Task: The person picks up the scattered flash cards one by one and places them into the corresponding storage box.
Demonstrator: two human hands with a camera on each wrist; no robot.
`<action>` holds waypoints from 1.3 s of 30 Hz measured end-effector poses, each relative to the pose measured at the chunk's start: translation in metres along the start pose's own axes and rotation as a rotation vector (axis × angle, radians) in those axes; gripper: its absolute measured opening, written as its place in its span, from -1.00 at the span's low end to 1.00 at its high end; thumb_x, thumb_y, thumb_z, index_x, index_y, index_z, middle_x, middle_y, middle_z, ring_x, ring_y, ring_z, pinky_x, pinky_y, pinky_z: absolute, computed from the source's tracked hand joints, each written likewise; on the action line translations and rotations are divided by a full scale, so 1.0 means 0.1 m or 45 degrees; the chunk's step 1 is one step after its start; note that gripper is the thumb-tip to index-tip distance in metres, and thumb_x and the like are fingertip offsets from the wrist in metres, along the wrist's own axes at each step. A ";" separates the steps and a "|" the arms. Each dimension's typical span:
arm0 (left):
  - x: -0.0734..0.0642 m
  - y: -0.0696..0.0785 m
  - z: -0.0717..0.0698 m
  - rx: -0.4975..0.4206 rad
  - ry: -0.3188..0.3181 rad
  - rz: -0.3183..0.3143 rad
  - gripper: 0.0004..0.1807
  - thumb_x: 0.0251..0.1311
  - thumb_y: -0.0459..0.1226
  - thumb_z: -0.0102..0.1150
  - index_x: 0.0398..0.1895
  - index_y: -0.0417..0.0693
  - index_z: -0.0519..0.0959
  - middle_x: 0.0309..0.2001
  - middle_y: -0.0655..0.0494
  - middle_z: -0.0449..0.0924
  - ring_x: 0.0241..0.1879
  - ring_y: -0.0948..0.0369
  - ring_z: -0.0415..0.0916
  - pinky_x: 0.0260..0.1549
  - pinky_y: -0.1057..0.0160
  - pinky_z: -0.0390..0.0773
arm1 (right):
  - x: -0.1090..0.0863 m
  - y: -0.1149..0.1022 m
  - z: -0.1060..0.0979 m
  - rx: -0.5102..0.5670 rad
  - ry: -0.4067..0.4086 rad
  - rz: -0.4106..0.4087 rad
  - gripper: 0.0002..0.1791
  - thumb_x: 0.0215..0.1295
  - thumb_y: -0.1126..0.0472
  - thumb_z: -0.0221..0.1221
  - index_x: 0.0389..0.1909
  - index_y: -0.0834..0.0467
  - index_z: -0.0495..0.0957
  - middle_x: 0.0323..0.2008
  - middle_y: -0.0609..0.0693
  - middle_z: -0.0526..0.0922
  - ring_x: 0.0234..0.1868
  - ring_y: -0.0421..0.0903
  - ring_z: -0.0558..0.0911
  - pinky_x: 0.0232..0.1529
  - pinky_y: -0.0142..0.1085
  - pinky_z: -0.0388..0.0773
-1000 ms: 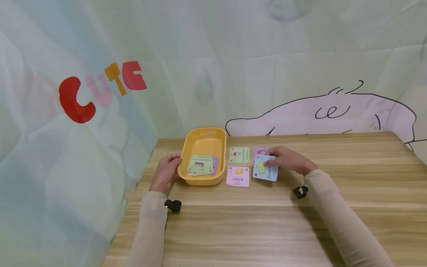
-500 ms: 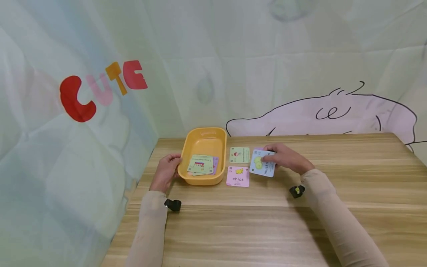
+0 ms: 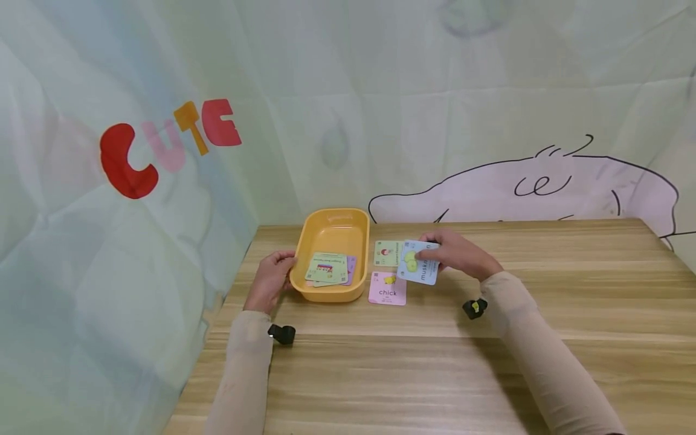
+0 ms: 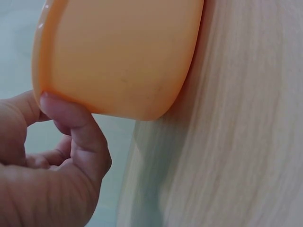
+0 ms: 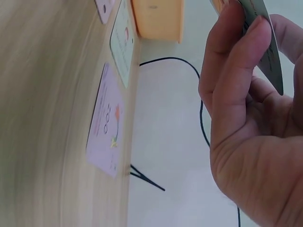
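My left hand (image 3: pixel 267 283) pinches the left rim of a yellow plastic tray (image 3: pixel 356 232) between thumb and fingers; the left wrist view shows the grip on the tray's edge. A light-blue muskmelon card (image 3: pixel 417 263) hangs above the table, pinched by my right hand (image 3: pixel 459 254). It partly covers a green card (image 3: pixel 386 254) lying on the table. Nearer lies a pink chick card (image 3: pixel 388 289). A purple card (image 5: pixel 106 123) lies flat in the right wrist view; in the head view the right hand hides it.
Several cards lie overlapping at the tray's near end, a green card (image 3: pixel 328 267) on top, a purple card (image 3: pixel 351 266) sticking out. The wooden table (image 3: pixel 408 374) ends at a printed curtain (image 3: pixel 304 121) behind and at the left.
My right hand has carried the muskmelon card left and slightly away, from over the purple card to over the edge of the green card. The left hand and tray have stayed put.
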State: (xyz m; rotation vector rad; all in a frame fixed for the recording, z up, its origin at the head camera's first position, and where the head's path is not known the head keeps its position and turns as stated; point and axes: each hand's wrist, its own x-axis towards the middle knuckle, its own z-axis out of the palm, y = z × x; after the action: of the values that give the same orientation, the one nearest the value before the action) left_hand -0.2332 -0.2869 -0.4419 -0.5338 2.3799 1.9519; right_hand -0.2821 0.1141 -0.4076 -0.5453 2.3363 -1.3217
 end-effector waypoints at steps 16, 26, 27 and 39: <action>0.00 0.03 0.00 -0.009 -0.013 -0.023 -0.61 0.51 -0.17 0.04 0.28 -0.15 0.48 0.09 -0.06 0.50 -0.23 0.21 0.48 -0.47 0.40 0.53 | 0.13 -0.18 0.10 0.005 -0.001 -0.025 -0.69 0.35 0.05 0.26 -0.10 0.21 0.56 -0.15 0.12 0.70 -0.29 0.00 0.70 -0.24 -0.17 0.69; 0.02 0.00 -0.01 -0.012 -0.024 -0.004 -0.61 0.51 -0.17 0.04 0.27 -0.17 0.48 0.08 -0.10 0.50 -0.27 0.22 0.48 -0.46 0.39 0.53 | 0.21 -0.24 0.18 0.004 -0.012 -0.047 -0.69 0.35 0.04 0.26 -0.09 0.19 0.57 -0.15 0.10 0.70 -0.28 0.00 0.70 -0.21 -0.13 0.70; 0.02 0.00 -0.01 -0.015 -0.025 -0.003 -0.60 0.51 -0.18 0.04 0.27 -0.18 0.48 0.08 -0.10 0.50 -0.28 0.22 0.48 -0.47 0.39 0.53 | 0.22 -0.24 0.18 0.004 -0.012 -0.042 -0.69 0.35 0.03 0.26 -0.09 0.18 0.57 -0.15 0.10 0.70 -0.28 0.00 0.70 -0.22 -0.15 0.70; 0.02 -0.01 0.00 -0.004 -0.007 -0.021 -0.63 0.51 -0.16 0.04 0.26 -0.13 0.49 0.10 -0.08 0.51 -0.24 0.18 0.50 -0.45 0.39 0.54 | 0.30 -0.36 0.25 0.022 -0.034 -0.084 -0.69 0.35 0.04 0.28 -0.12 0.20 0.56 -0.16 0.10 0.72 -0.27 -0.01 0.71 -0.18 -0.08 0.70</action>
State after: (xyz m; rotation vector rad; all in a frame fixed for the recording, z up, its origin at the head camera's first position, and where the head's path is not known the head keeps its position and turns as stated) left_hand -0.2348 -0.2877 -0.4436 -0.5452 2.3617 1.9484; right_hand -0.2900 0.0637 -0.3925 -0.6356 2.3012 -1.3545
